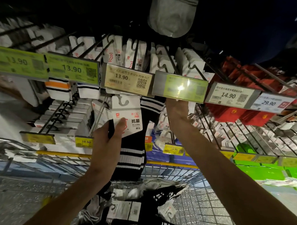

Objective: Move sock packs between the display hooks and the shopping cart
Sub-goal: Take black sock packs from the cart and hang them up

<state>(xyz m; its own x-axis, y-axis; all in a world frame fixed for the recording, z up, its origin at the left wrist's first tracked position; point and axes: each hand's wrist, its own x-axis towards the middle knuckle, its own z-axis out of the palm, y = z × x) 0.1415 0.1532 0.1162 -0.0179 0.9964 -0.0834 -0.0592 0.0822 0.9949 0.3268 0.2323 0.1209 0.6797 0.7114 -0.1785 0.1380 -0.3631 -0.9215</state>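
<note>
My left hand (108, 139) grips a pack of black socks with white stripes (131, 152) by its white card header, thumb on the card's front. The pack hangs just below the yellow 13.90 price tag (127, 80). My right hand (177, 110) reaches up under the green price tag (179, 87); its fingers are hidden behind that tag. Black-and-white striped socks (152, 105) hang from the display hook between my two hands. Below, the shopping cart (196, 206) holds several sock packs (141, 206).
Rows of wire hooks (103, 48) carry white-carded sock packs above. Red packs (245, 114) hang at the right, green boxes (263, 170) lower right. A grey sock (171, 17) hangs at the top. The cart's yellow rail (62, 154) runs below the lower price tags.
</note>
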